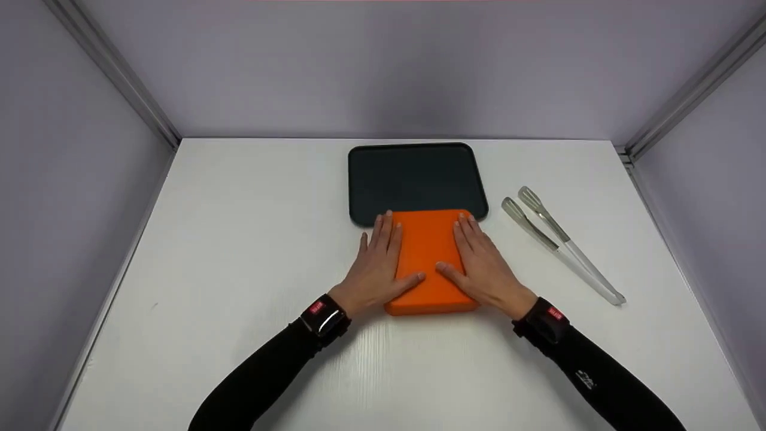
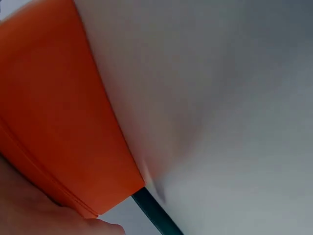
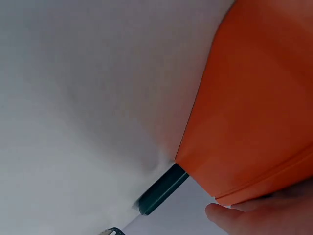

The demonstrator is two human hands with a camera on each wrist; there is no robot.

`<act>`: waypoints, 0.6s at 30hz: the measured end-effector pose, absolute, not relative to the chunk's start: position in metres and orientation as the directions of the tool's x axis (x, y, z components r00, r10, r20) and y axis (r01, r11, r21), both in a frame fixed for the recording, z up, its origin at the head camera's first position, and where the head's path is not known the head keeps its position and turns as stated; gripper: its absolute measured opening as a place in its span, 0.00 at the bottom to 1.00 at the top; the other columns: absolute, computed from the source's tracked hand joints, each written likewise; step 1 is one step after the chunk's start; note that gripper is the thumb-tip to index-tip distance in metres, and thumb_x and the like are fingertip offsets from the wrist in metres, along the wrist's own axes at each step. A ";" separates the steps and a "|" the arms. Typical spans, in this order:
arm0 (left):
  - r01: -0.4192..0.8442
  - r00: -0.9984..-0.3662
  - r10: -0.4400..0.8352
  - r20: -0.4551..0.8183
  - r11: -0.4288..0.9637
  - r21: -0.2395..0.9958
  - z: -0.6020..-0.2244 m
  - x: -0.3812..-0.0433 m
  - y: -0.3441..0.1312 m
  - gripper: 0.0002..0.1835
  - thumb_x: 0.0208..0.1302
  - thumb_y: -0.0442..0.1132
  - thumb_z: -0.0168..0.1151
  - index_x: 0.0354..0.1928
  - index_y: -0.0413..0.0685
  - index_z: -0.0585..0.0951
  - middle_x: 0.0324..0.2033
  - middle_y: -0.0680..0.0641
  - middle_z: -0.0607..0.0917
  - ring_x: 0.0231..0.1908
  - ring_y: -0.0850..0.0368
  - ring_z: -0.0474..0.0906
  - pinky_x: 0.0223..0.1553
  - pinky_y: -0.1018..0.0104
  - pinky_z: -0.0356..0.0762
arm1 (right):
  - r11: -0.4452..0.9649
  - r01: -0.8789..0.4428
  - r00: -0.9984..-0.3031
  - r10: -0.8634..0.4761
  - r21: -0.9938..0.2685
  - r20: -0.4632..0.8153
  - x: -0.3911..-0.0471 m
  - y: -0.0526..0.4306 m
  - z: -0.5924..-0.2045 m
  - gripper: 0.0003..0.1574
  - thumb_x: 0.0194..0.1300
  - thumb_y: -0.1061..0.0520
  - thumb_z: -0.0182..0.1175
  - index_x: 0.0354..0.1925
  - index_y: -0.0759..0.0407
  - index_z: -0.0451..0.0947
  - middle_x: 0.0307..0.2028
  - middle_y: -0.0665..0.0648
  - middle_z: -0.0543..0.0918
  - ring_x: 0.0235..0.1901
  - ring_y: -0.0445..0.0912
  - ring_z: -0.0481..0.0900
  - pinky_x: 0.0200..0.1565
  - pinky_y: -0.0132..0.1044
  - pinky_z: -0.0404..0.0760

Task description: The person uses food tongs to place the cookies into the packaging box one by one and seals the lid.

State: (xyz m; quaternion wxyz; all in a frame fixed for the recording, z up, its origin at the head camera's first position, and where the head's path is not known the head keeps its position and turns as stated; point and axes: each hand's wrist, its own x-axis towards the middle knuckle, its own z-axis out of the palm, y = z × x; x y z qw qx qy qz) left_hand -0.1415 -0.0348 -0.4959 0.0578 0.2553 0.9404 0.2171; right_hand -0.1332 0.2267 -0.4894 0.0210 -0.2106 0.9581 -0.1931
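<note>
An orange box with rounded corners lies on the white table, its far end close against the near edge of a dark green tray. My left hand rests on the box's left edge, fingers straight and pointing away, thumb across the top. On the opposite edge, my right hand lies the same way, its thumb pointing toward the other one. Both wrist views show the box's side wall, with a seam along it; only part of each hand shows there.
Metal tongs with pale handles lie spread on the table, right of the box and tray. Grey-white panels enclose the back and both sides.
</note>
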 end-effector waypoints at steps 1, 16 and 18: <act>0.461 -0.859 0.511 0.003 0.772 0.437 -0.496 -0.141 -0.035 0.58 0.70 0.77 0.40 0.83 0.39 0.39 0.81 0.41 0.28 0.80 0.46 0.22 0.78 0.38 0.39 | 0.837 -0.390 -0.912 -0.409 -0.384 0.037 -0.132 0.227 -0.490 0.58 0.78 0.30 0.48 0.80 0.71 0.44 0.82 0.66 0.40 0.81 0.57 0.35 0.79 0.56 0.45; 0.502 -0.835 0.550 0.008 0.755 0.421 -0.496 -0.144 -0.035 0.57 0.71 0.76 0.40 0.83 0.38 0.43 0.82 0.38 0.31 0.80 0.46 0.23 0.79 0.43 0.41 | 0.849 -0.358 -0.926 -0.375 -0.389 0.033 -0.126 0.226 -0.490 0.59 0.78 0.29 0.47 0.80 0.71 0.44 0.82 0.67 0.41 0.81 0.58 0.37 0.79 0.55 0.45; 0.489 -0.841 0.541 0.007 0.756 0.436 -0.496 -0.144 -0.037 0.57 0.71 0.77 0.41 0.83 0.40 0.43 0.82 0.39 0.31 0.80 0.47 0.23 0.79 0.39 0.40 | 0.842 -0.357 -0.927 -0.373 -0.404 0.042 -0.125 0.226 -0.490 0.58 0.78 0.29 0.47 0.81 0.70 0.44 0.82 0.65 0.41 0.81 0.58 0.37 0.79 0.56 0.44</act>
